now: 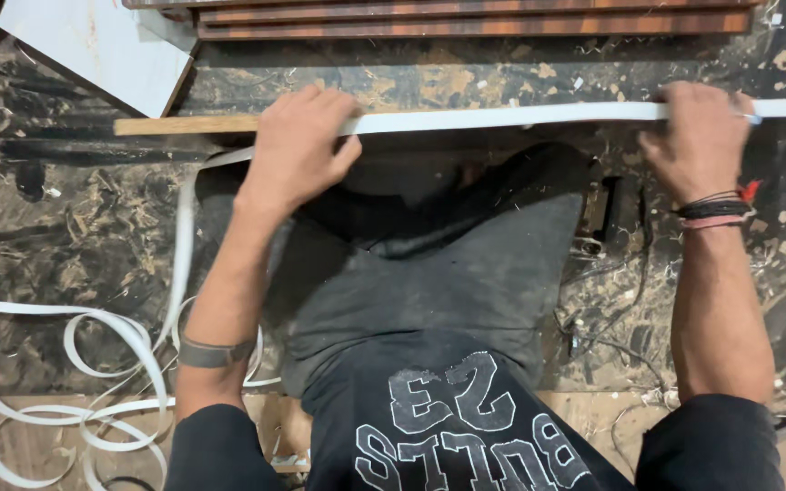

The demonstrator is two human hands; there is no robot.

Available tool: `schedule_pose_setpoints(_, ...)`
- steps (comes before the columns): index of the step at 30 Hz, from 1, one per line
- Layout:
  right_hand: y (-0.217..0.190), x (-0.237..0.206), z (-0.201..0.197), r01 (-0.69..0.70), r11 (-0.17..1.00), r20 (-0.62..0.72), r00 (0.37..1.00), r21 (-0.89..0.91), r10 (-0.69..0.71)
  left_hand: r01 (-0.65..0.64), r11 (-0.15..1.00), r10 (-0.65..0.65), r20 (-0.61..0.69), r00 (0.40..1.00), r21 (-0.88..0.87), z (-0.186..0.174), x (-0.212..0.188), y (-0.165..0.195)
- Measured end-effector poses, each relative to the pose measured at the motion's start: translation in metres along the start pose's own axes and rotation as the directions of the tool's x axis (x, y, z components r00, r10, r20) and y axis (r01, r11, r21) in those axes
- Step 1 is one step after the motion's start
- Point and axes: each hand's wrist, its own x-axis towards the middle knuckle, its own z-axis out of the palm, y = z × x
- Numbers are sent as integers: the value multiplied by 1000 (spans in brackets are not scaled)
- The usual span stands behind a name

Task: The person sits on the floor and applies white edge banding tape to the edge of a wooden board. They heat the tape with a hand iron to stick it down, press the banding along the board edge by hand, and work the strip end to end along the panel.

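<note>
- My left hand (297,150) is pressed down on the white strip (502,116), fingers curled over its far edge and thumb on the near side. It holds the strip against the board edge.
- My right hand (695,136) grips the same strip further right, fingers wrapped over the top.
- The strip runs left to right along the top edge of a wooden board (184,125). Bare wood shows at the board's left end, where the strip peels off.
- From there the loose strip (179,245) drops toward me and ends in tangled loops (65,400) on the floor (75,227), near left.
- Floor is dark and covered in wood chips and dust.
- White panel (102,45) lies far left, at an angle.
- Dark striped wood planks (475,18) lie along the far side, well apart from my hands.
- A small tool (598,218) with cables sits on the floor just below my right hand, partly hidden by my knee; can't tell what it is.
- Wristbands (716,209) on my right wrist, grey band (216,353) on my left forearm.
</note>
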Motion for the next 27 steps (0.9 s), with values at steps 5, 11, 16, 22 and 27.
schedule_pose_setpoints(5, -36, 13, -12, 146, 914, -96, 988, 379, -118, 361, 731, -199, 326, 924, -579, -40, -21, -49)
schedule_pose_setpoints(11, -72, 22, -15, 172, 800, -112, 985, 575, -132, 436, 809, -398, 178, 900, -395, -91, -74, -126)
schedule_pose_setpoints(16, -80, 18, -9, 230, 828, -161, 972, 511, -171, 314, 940, -314, 17, 949, -135, -84, -114, -155)
schedule_pose_setpoints(22, -81, 20, -10, 191, 761, -108, 981, 620, -158, 390, 861, -388, 73, 919, -328, -85, -133, -167)
schedule_pose_setpoints(27, -82, 20, -16, 181, 753, -104, 983, 632, -150, 364, 895, -350, 101, 931, -259, -94, -132, -163)
